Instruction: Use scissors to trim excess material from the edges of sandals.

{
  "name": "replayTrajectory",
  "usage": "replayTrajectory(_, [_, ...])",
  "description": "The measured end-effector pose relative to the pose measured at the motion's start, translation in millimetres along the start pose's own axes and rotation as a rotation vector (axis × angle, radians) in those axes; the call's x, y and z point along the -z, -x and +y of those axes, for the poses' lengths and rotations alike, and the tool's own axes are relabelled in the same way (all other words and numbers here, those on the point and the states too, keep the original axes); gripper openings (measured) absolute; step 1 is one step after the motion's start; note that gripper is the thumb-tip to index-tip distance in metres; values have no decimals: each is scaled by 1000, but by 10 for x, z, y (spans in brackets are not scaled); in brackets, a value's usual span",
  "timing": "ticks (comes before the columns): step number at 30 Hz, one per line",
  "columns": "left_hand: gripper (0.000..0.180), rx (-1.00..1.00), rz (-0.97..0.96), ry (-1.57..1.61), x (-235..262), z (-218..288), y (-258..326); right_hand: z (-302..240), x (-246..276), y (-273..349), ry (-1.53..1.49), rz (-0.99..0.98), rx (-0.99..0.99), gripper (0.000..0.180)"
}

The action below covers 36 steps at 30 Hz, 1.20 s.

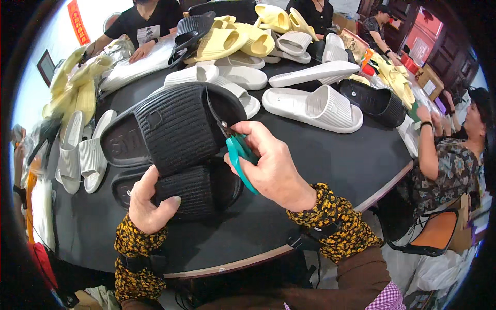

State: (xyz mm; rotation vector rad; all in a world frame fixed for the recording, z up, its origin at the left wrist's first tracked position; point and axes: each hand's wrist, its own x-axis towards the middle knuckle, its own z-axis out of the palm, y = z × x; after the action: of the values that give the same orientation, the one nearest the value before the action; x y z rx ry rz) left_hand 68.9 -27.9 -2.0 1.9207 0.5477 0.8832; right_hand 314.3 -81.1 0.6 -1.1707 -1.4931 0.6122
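Head view had me looking straight down at a pair of black ribbed rubber slide sandals (178,129) stacked on the round dark counter (336,160). My left hand (147,204) was clamped on the lower sandal, thumb curled over the ribbed strap and fingers tucked underneath, so closed around it and not spread at all. My right hand (271,165) was wrapped around a small pair of teal-handled scissors (237,155), fingers pressed shut on the handles, with the metal blades poking up and to the left into the opening of the upper sandal's strap.

The bit that mattered: the sandals ran long-ways from lower right up to the far left, heel end toward the left, and the scissor tips met the strap's inner edge just up-left of my right hand. So the right hand was the one nearer the cut spot, touching it really, while the left sat lower on the strap of the bottom sandal, just steadying the stack. I couldn't tell whether the blades were parted or closed, too small and half hidden by the strap.

Around all that, white ribbed slides (315,106) lay just beyond, well apart from my hands, with pale yellow slides (232,41) piled farther back, and another person's arm (429,150) rested at the counter's right rim.
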Motion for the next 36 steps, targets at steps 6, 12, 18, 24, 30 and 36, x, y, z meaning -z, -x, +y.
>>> replayTrajectory(6, [63,33,-2,64,-10,60,-19,-69,-23,-6,-54,14,-58,40])
replayTrajectory(12, [63,34,-11,53,-8,57,-18,-82,-20,5,45,-3,-22,43])
replayTrajectory(18, [63,-25,-8,-13,15,4,-7,-37,-26,6,71,5,23,39])
replayTrajectory(24, [64,-50,-7,-34,42,-28,-5,-38,-25,4,-6,6,-15,39])
replayTrajectory(30, [66,-32,-12,41,52,-78,30,-45,-20,6,41,-3,36,35])
replayTrajectory(36, [65,8,-4,39,35,-35,12,-31,-14,12,9,26,18,36])
